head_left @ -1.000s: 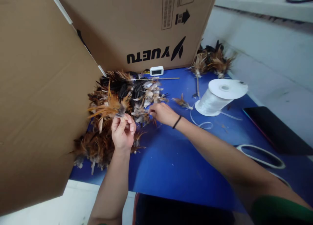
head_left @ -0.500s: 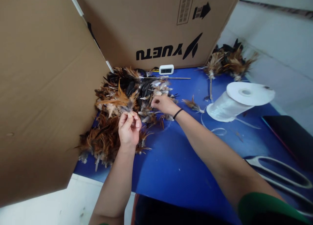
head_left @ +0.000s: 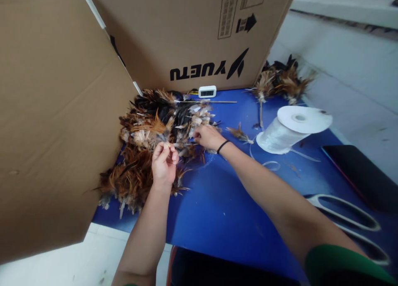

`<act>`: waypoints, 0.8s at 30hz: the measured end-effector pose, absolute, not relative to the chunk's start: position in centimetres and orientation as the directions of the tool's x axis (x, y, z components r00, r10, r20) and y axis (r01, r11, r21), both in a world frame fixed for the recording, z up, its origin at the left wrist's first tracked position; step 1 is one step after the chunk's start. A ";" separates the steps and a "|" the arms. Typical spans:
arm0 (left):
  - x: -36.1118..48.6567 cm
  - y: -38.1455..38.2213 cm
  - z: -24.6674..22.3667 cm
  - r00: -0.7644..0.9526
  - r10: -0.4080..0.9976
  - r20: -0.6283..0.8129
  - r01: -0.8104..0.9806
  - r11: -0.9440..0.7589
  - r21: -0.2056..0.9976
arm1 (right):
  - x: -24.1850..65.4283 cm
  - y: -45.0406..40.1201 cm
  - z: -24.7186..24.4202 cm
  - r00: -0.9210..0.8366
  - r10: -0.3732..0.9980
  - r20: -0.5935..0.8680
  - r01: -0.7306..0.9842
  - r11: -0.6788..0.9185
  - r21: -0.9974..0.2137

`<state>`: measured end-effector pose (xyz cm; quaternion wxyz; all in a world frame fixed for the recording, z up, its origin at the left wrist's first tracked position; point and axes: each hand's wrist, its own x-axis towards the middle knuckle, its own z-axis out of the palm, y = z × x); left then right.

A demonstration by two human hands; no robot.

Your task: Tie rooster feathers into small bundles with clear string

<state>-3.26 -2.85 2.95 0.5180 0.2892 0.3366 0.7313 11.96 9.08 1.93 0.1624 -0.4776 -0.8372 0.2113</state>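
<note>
My left hand [head_left: 164, 159] is closed in a pinch on the base of a small bunch of feathers [head_left: 158, 126], orange-brown with grey fluff, whose tips point up and away. Beneath and around it spreads a pile of brown, black and cream feathers [head_left: 130, 180]. My right hand [head_left: 209, 137], a black band on its wrist, reaches to the right side of the pile among small pale-based feathers [head_left: 202, 118]. Its fingers are drawn together; what lies between them is hidden. A thin stick [head_left: 220, 102] lies across the pile's far edge.
A large spool of white ribbon [head_left: 280, 132] stands right on the blue table [head_left: 217, 219], beside a small feather tuft [head_left: 239, 133]. Scissors [head_left: 345, 209] and a dark phone-like slab [head_left: 360, 174] lie farther right. Cardboard panels [head_left: 199, 33] wall the back and left. A small white digital display [head_left: 207, 91] stands behind.
The view has shifted slightly. My right hand has moved a little nearer and dips its fingers lower into the feathers. My left hand keeps its pinch almost in place.
</note>
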 end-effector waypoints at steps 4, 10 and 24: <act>-3.3 -2.8 2.7 -0.278 0.958 0.065 -0.568 -0.219 0.793 | 11.4 9.3 1.0 -0.505 0.863 0.019 0.757 0.454 -0.470; -3.3 -2.7 2.3 -0.266 0.963 0.055 -0.578 -0.204 0.790 | 11.8 10.1 1.0 -0.382 0.921 0.072 0.696 0.338 -0.634; -2.1 -2.9 2.0 -0.194 0.980 0.042 -0.504 -0.136 0.853 | 13.2 3.1 7.2 -0.279 0.960 -0.008 -0.250 -0.080 -0.965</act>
